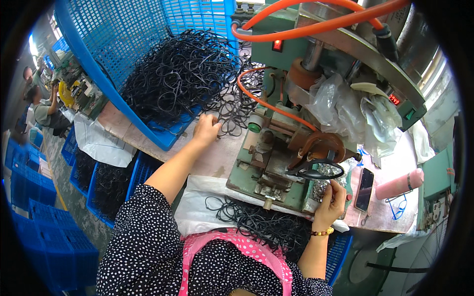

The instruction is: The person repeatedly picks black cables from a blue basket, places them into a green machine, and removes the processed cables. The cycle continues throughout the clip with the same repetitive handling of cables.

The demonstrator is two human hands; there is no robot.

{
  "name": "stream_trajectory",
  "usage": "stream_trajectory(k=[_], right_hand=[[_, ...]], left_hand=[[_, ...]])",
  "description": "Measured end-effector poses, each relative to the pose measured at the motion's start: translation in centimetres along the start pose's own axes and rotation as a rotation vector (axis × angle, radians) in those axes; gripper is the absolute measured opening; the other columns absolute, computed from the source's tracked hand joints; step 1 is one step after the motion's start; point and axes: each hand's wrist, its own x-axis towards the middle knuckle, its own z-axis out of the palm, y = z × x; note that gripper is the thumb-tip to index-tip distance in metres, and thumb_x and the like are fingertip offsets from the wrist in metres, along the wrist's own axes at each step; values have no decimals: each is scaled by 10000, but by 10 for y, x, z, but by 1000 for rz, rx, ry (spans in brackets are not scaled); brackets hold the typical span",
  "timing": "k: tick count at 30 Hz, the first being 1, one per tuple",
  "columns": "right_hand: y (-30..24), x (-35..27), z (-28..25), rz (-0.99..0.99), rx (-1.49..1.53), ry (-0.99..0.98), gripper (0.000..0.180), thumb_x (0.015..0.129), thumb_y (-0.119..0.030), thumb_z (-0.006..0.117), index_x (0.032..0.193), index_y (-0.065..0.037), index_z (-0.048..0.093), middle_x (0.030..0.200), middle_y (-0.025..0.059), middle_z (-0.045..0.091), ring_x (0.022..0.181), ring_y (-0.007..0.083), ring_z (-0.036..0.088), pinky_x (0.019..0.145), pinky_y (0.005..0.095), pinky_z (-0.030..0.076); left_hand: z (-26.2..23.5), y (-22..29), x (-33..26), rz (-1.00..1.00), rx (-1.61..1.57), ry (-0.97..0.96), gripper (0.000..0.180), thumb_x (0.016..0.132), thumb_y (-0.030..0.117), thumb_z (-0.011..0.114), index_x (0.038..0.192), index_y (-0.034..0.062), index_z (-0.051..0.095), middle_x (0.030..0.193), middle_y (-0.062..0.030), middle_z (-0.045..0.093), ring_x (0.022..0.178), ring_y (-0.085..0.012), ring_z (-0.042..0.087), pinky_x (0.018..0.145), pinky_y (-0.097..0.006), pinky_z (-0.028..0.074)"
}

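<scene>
My left hand (206,130) is closed with fingers curled, at the edge of a spread of thin black loops (233,112) on the bench; what it pinches, if anything, is hidden. My right hand (332,203) has thumb and fingertips drawn together beside a tray of small shiny metal parts (318,190); anything between them is too small to make out. Just above those fingers, a black ring-shaped strap (323,170) hangs at the head of the bench press (269,167). A large heap of black loops (177,74) fills the tilted blue basket (160,140).
Orange air hoses (316,27) arch over the press. At right lie a phone (364,190), a pink bottle (400,184) and blue-framed glasses (396,207). More black loops (266,224) rest before my lap. Blue crates (49,237) are stacked on the floor; other people (44,108) sit far left.
</scene>
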Motion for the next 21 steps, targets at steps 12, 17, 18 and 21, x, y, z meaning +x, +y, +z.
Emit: stream_trajectory(k=[12,17,18,21], right_hand=[[2,0,-4,-147,-6,-3,115,890,41,619,973,-14,676,906,86,691,854,216,644,1116,495,365],[-12,9,-8,-125,102,-16,151,832,114,634,930,3,667,903,104,649,867,242,604,821,322,468],[-17,10,-8,-87,106,-27,158,834,122,630,935,6,666,917,99,650,885,230,603,837,325,472],[-39,14,-2,-24,274,-25,163,847,119,621,962,13,666,922,87,653,895,203,601,843,304,466]], left_hand=[[-91,69,-40,-254,-919,-100,127,973,136,595,1030,36,542,712,-46,594,480,-78,504,434,-226,396],[-145,131,-73,-96,-1113,-112,171,1061,229,491,1075,61,517,778,-53,600,537,-76,518,431,-193,344],[-149,143,-79,-52,-1132,-66,179,1062,233,493,1088,59,525,824,-60,611,583,-76,542,438,-188,342],[-161,173,-88,174,-1180,-52,200,1053,196,510,1140,20,549,957,-78,631,706,-96,584,528,-198,417]])
